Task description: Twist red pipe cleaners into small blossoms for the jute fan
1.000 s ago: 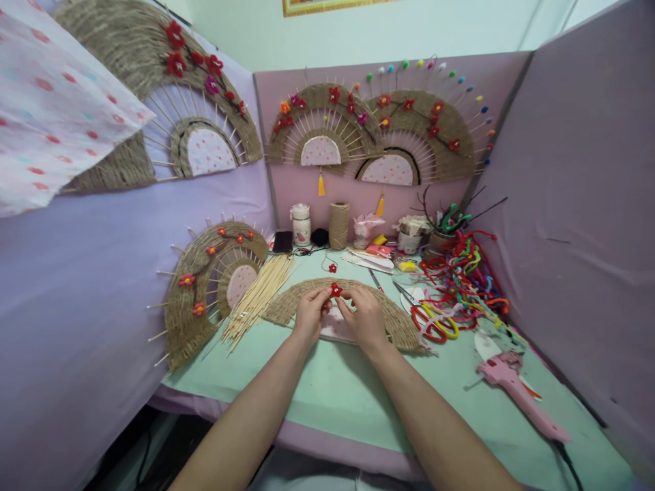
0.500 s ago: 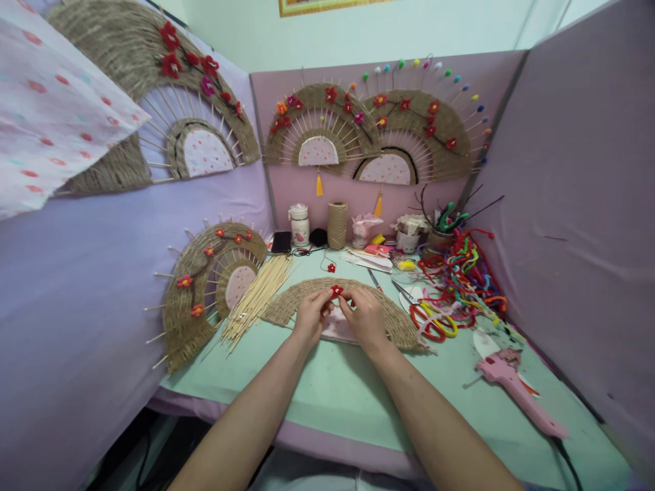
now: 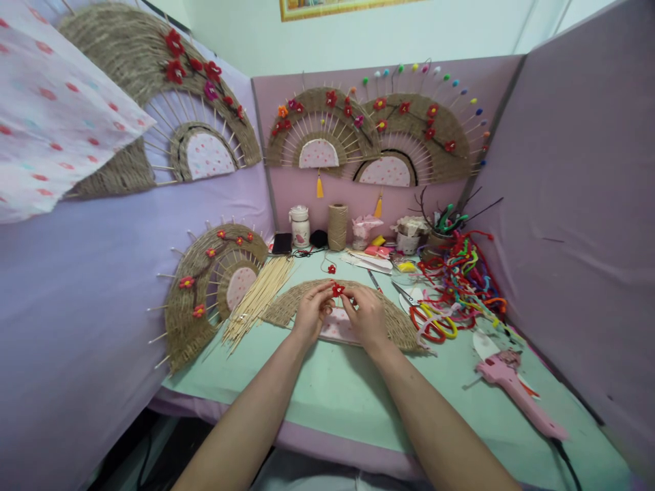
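Note:
Between my two hands is a small red flower (image 3: 338,290), held up over a twine-wrapped fan (image 3: 291,300) that lies on the table. My left hand (image 3: 313,312) pinches the flower's left side with its fingertips. From the right, the thumb and fingers of my right hand (image 3: 365,314) close on it too. The fan's dotted white centre (image 3: 338,326) shows between and below my hands. Just behind the fan lies another red flower (image 3: 331,269) with a thin wire or string.
Bamboo sticks (image 3: 260,296) lie left of the fan. To the right are scissors (image 3: 427,324), piled coloured pipe cleaners (image 3: 468,273) and a pink glue gun (image 3: 522,395) with a cable. A twine roll (image 3: 337,227) and a white bottle (image 3: 299,227) stand behind.
The red flower has turned slightly and shows more of its petals between my fingertips. My hands have hardly moved, and the head view has shifted a little.

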### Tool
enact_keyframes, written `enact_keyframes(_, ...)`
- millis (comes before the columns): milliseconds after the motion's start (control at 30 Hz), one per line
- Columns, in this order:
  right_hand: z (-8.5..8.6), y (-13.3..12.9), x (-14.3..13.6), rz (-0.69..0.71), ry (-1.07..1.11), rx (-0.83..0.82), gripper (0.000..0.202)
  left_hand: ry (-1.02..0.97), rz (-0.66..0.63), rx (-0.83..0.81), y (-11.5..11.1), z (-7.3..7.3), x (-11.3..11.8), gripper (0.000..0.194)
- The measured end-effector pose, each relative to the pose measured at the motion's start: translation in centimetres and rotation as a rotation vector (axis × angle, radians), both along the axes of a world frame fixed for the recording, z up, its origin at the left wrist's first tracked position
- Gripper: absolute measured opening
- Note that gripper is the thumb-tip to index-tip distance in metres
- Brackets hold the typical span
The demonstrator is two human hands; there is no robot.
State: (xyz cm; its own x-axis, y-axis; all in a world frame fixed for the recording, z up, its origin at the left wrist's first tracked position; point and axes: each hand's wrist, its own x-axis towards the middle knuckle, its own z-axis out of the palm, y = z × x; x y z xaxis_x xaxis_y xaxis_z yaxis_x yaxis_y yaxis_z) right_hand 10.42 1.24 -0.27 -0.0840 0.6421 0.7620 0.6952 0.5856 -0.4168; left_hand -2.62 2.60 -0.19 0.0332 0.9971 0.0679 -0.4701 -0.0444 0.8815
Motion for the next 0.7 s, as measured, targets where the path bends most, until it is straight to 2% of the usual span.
enact_keyframes(100, 0.2, 0.0, 0.2, -0.004, -0.047, -0.010, 0.016, 0.224, 0.024, 0.157, 0.0, 0.1, -0.4, 0.041)
enact_keyframes(233, 0.3, 0.0, 0.4, 0.033, -0.101, -0.029, 0.016, 0.419, -0.052, 0.265, 0.1, -0.4, -0.6, 0.039)
enact_keyframes(333, 0.4, 0.0, 0.3, 0.054, -0.088, -0.042, 0.016, 0.420, -0.066, 0.270, 0.3, -0.7, -0.5, 0.031)
enact_keyframes(567, 0.9, -0.7, -0.3, 0.104, 0.130, -0.086, 0.016, 0.404, 0.099, 0.302, 0.4, -0.7, -0.5, 0.023)
enact_keyframes(700, 0.8, -0.9, -0.8, 0.136, 0.204, -0.159, 0.017, 0.398, 0.123, 0.319, 0.2, -0.8, -0.4, 0.022)
